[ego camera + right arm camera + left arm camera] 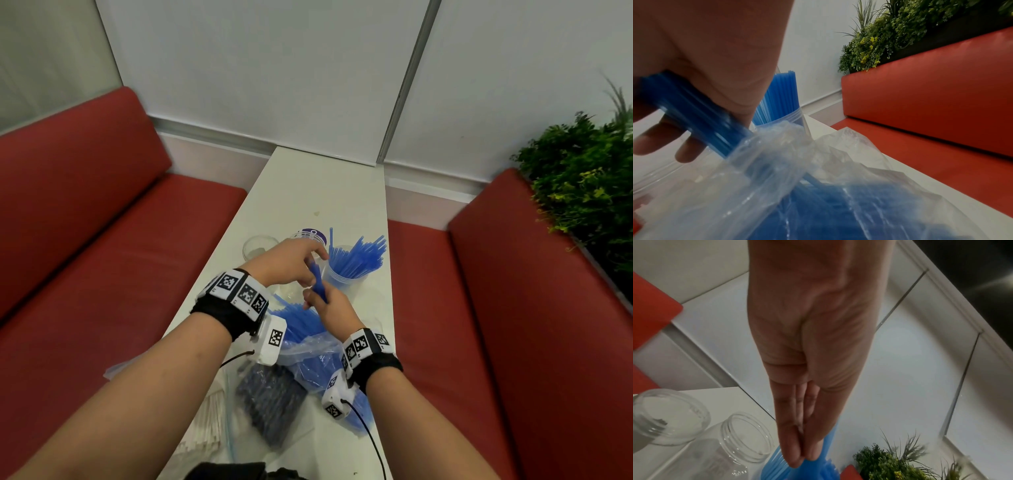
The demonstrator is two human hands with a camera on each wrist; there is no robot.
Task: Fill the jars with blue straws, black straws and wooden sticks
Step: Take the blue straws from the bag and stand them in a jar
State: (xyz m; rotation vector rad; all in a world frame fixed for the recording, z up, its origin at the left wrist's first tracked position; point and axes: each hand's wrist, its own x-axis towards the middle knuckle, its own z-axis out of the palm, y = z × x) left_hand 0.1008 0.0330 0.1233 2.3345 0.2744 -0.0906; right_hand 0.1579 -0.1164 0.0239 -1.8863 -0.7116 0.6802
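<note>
1. My right hand [330, 305] is curled round a bundle of blue straws [318, 282], held over the middle of the white table [329, 192], its lower end just above the open plastic bag of blue straws [308, 346].
2. My left hand [287, 262] meets the bundle's upper end; the left wrist view shows my fingers [795, 443] straight and pressed together, their tips on the straws with the thumb opposite, a light pinch.
3. Only the right wrist view shows the grip from below: the straws [694, 113] cross my palm under the thumb and run down into the bag's crumpled mouth [777, 146].
4. The jar of blue straws [346, 277] stands near the table's right edge, just beyond my hands, its straws fanning towards the right.
5. The left wrist view shows two empty clear jars [744, 438] standing side by side on the table; the head view shows one of them [258, 246] near the left edge and hides most of the other behind my left hand.
6. Only the head view shows the bag of black straws [270, 401] at the near end, with the wooden sticks [205, 428] at the near left edge.
</note>
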